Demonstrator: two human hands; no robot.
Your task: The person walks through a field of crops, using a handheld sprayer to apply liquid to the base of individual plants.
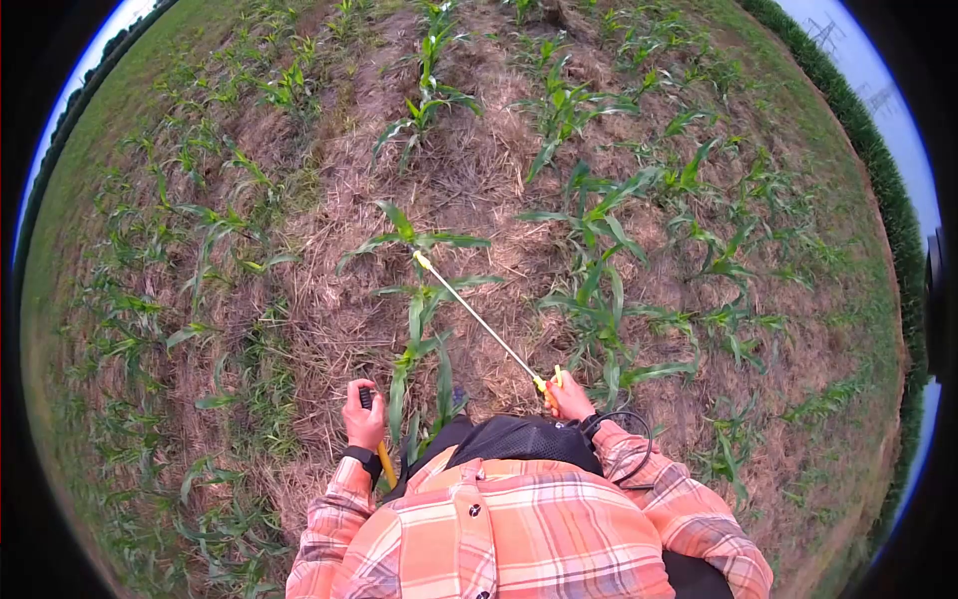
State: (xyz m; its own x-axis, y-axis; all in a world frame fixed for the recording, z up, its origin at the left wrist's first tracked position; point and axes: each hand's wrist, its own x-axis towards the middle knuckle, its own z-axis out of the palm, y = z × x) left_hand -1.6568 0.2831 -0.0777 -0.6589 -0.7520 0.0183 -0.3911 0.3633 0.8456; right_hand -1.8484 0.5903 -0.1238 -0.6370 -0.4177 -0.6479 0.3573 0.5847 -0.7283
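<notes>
My right hand [571, 397] is closed round the yellow handle of a spray wand [484, 321]. The thin pale wand slants up and left, and its yellow nozzle [422, 260] is over a young corn plant [407, 232] in the row before me. On the left, my left hand [365, 419] is wrapped round the black grip of a lever [386, 464], whose lower part is yellow. A dark hose [649, 439] loops beside my right wrist. Corn leaves [398, 389] stand between my two hands.
More rows of young corn [599, 225] run ahead and to both sides, with dry straw [324, 235] on the soil between them. Taller green crops [878, 160] edge the field at the right. Pylons [826, 36] stand beyond at the upper right.
</notes>
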